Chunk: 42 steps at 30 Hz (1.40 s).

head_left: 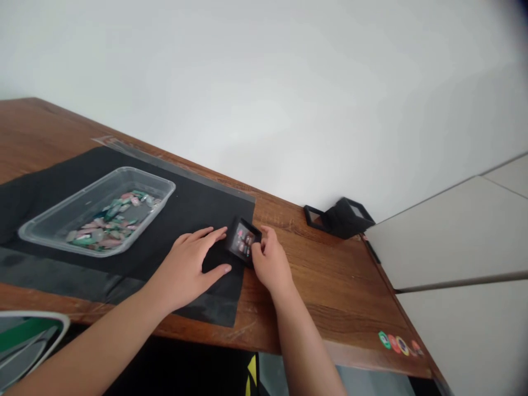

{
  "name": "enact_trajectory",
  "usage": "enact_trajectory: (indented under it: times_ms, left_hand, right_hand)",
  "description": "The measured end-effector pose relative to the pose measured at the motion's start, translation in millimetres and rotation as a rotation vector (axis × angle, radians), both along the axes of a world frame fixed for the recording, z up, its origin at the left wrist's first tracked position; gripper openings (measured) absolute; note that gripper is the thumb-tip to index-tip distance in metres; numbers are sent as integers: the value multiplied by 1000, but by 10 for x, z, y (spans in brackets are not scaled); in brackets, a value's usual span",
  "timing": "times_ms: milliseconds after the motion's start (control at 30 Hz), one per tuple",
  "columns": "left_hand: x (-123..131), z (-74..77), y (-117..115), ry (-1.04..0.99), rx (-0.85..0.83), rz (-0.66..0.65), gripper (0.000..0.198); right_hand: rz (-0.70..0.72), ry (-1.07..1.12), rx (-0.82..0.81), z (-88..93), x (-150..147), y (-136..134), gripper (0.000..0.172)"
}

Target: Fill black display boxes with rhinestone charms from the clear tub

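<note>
A small black box (237,254) with a window-like face stands tilted at the right edge of the black mat, several small pink and brownish pieces showing inside it. My right hand (270,258) grips the box's right side, thumb and fingers closed on its edge. On the other side, my left hand (193,264) is open with fingers stretched toward the box; whether its fingertips touch it I cannot tell. Left of my hands, a clear plastic tub (53,242) holds many small pink, green and whitish polished stones (111,223).
The black mat (181,212) is taped to a wooden table (330,297). Several black boxes (348,217) are stacked near the wall at the right. Round coloured stickers (394,344) mark the table's right front corner. A white-rimmed container (61,319) is at lower left.
</note>
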<state>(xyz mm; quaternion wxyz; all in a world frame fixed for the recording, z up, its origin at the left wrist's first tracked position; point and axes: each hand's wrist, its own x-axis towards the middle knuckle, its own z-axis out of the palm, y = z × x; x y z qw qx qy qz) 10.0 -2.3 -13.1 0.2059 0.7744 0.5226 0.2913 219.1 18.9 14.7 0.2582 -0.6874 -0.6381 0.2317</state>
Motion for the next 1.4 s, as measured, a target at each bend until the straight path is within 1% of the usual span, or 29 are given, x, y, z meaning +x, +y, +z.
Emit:
enact_trajectory:
  times_ms: [100,167,267,367,433,500,567,633,733,867,1000,1267,1400]
  left_hand:
    - [-5,47,-13,-32,-18,-27,68]
    - [-9,72,-27,-66,-26,-38,69]
    - [-16,86,-52,-146,-63,-32,68]
    - [-13,71,-67,-242,-111,-11,67]
    - [-2,67,-66,-320,-128,-9,62]
    - [16,89,-55,-426,-166,-43,51]
    - [35,138,-41,-552,-258,-108,43]
    - [50,197,-25,-682,-368,-140,40]
    - [61,251,3,-843,-458,-93,36]
    - [70,244,29,-972,-476,21,32]
    - [86,234,27,-1009,-446,113,34]
    - [124,279,14,-1037,-395,169,32]
    - [121,254,15,-954,-361,171,29]
  right_hand:
    - [28,130,5,-64,56,19,39]
    - [41,179,-1,-105,74,32,35]
    - [53,248,7,-138,64,41,33]
    - [49,290,35,-131,28,37,33]
    - [38,296,64,-112,-4,26,34]
    - [24,264,117,-90,-40,5,36]
    - [19,205,178,-69,-77,-23,37]
    - [32,167,221,-49,-110,-55,39]
    - [80,187,245,-17,-146,-101,42]
    - [135,189,265,38,-181,-153,46]
    - [176,122,250,82,-208,-193,47]
    - [233,85,222,65,-200,-216,48]
    - [226,83,196,79,-187,-214,47]
